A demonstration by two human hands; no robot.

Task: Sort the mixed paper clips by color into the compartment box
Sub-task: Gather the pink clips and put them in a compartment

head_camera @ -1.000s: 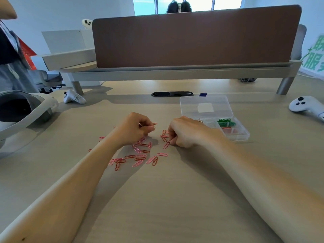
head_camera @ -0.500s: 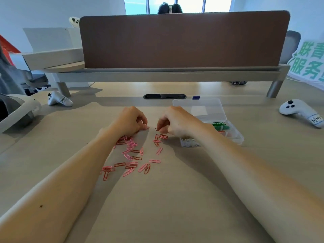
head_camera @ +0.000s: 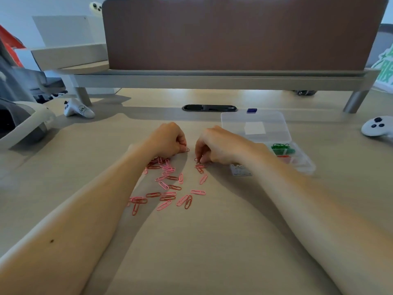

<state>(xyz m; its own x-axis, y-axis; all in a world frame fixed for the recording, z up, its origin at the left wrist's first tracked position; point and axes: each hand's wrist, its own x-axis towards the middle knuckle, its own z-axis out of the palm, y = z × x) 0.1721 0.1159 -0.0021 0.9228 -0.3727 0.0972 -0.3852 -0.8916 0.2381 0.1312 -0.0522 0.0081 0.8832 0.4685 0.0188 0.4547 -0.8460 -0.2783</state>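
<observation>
Several pink and red paper clips [head_camera: 170, 186] lie scattered on the wooden desk between my forearms. My left hand [head_camera: 168, 140] is curled at the far end of the pile and pinches a red clip [head_camera: 187, 149] whose tip sticks out from the fingers. My right hand [head_camera: 214, 144] is curled just to its right, fingertips down on a small cluster of clips [head_camera: 199, 163]. The clear compartment box [head_camera: 265, 133] stands open behind my right wrist, with green clips [head_camera: 281, 146] and red clips [head_camera: 284, 156] in separate compartments.
A brown divider panel on a raised shelf [head_camera: 212, 79] spans the back. White game controllers lie at the left [head_camera: 77, 109] and far right [head_camera: 376, 126]. A headset [head_camera: 25, 124] sits at the left edge. A black cable slot [head_camera: 209, 108] is behind my hands.
Both hands have drawn closer together over the far end of the pile. The right hand's fingertips have come down onto the clips. The camera view has shifted a little.
</observation>
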